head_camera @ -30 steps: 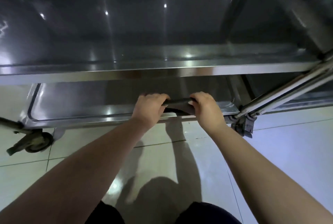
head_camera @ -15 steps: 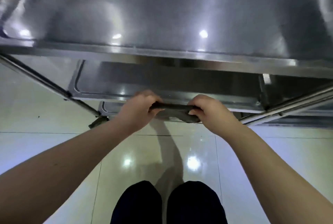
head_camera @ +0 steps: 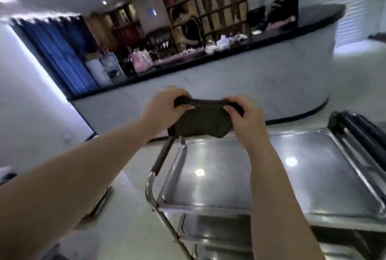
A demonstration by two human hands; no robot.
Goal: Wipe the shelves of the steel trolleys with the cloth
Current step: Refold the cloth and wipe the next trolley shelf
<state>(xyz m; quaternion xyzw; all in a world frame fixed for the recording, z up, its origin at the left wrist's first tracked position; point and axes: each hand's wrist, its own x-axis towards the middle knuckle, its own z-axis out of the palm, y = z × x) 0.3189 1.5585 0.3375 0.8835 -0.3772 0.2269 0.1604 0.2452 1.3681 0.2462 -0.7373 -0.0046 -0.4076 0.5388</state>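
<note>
A dark cloth [head_camera: 198, 123] hangs stretched between my two hands, in the air above the far edge of a steel trolley. My left hand [head_camera: 165, 107] grips the cloth's left top corner and my right hand [head_camera: 245, 117] pinches its right top corner. Below them lies the trolley's shiny top shelf [head_camera: 261, 176], a shallow steel tray with a raised rim. A lower shelf [head_camera: 211, 236] shows under it at the bottom of the view. The trolley's handle with a black grip [head_camera: 161, 155] runs along the left end.
A second trolley's black handle [head_camera: 359, 132] sits at the right edge. A long white counter with a black top [head_camera: 229, 75] curves across the room behind, with bottles and clutter on it. A person stands behind it by wooden shelving [head_camera: 208, 4]. Blue curtains [head_camera: 58, 50] hang at left.
My head has lifted from the lower shelves to the room. Both hands have raised the cloth from the bottom shelf's edge to above the top shelf, still holding it at both ends.
</note>
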